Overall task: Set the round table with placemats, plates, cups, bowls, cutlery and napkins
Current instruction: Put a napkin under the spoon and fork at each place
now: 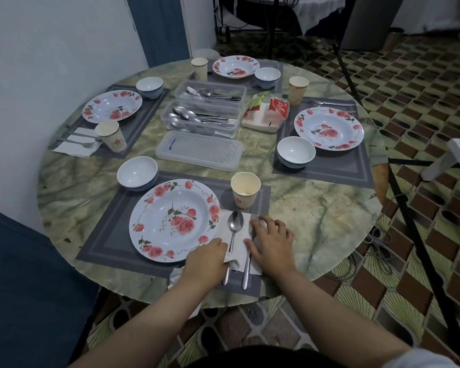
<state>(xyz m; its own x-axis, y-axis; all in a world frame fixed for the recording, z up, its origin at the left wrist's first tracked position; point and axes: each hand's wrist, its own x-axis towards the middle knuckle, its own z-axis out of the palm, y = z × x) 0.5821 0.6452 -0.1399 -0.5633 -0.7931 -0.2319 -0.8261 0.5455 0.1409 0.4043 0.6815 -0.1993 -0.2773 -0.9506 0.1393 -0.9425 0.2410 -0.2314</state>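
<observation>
On the near grey placemat [109,235] sit a rose-patterned plate [174,220], a white bowl [137,172] and a paper cup [245,189]. A white napkin [241,240] lies right of the plate with a spoon [234,232] and a fork [248,264] on it. My left hand [206,264] pinches the napkin's near left corner by the spoon handle. My right hand [271,241] rests flat on the napkin's right side over the fork. Three other settings with plates, bowls and cups ring the round table [316,221].
Two clear cutlery boxes [210,107] and a lid [199,150] stand at the table's middle, with a napkin pack [267,112] beside them. The left setting has a napkin with cutlery [77,143]. A fork [332,103] lies at the right setting. Black stand legs [409,208] cross the right floor.
</observation>
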